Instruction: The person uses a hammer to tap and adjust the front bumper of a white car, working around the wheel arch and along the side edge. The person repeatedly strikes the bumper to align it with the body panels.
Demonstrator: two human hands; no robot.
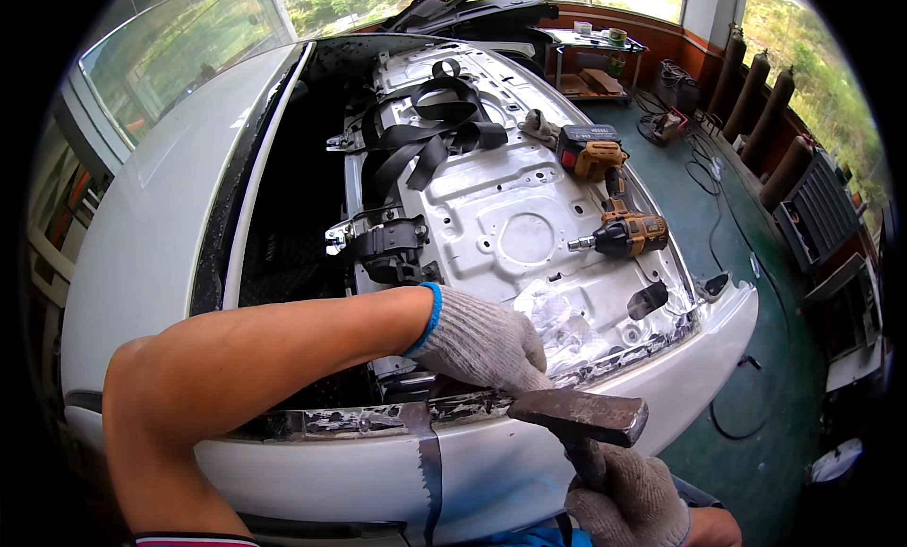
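My left hand (482, 337), in a knitted grey glove with a blue cuff, reaches across a white car body (529, 462) to its scraped, dark-patched upper edge. Its fingers curl downward at that edge; whatever they hold is hidden. In my gloved right hand (631, 500), low in the picture, is a hammer (578, 417), gripped by the handle close below the head. The worn steel head hangs over the body's edge, just in front of my left fingertips. Beyond my left hand, crumpled clear plastic (562, 325) lies on the bare metal panel (524, 237).
A cordless impact wrench (628, 233) rests on the panel, near another cordless tool (593, 152) with its battery up. Black seat belts (430, 136) lie looped farther back. Gas cylinders (756, 94) line the right wall. Cables (704, 169) cross the green floor. A cart (595, 39) stands behind.
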